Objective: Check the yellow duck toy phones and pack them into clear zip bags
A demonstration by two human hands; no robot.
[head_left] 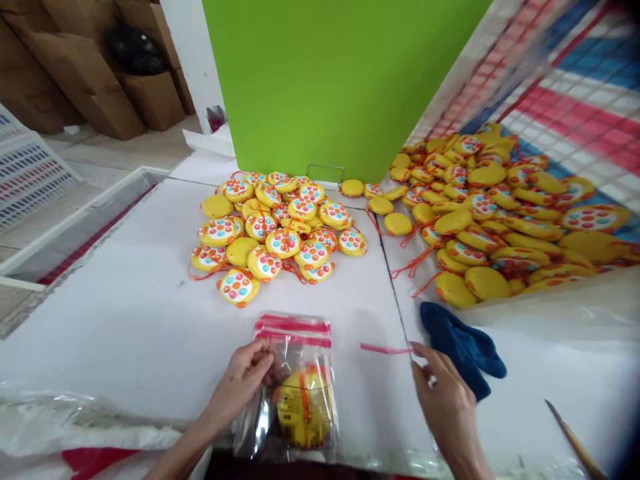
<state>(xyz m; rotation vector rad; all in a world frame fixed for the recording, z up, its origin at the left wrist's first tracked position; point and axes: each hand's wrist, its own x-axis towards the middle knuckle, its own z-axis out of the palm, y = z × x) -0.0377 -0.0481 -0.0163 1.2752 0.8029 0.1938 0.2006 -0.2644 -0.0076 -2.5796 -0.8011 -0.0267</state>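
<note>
My left hand (253, 365) pinches the left edge of a clear plastic bag (260, 417) with a red-pink band along its top. Inside the bag lies a yellow disc-shaped toy (293, 410) with an orange cord across it and dark print over it. To the right, my right hand (443, 393) holds a thin pink strip (385, 349) between thumb and fingertips, apart from the bag. A small white spot shows at its fingers; what it is I cannot make out. Beyond the bag is a pile of yellow toys (283, 242) with colourful dotted faces and orange cords.
More yellow toys (487, 283) heap up on the right by a grid-like wall. A dark blue cloth (463, 343) lies beside my right hand, and a knife (570, 433) sits at the lower right. A green panel (325, 87) stands behind; cardboard boxes (153, 100) are at the back left.
</note>
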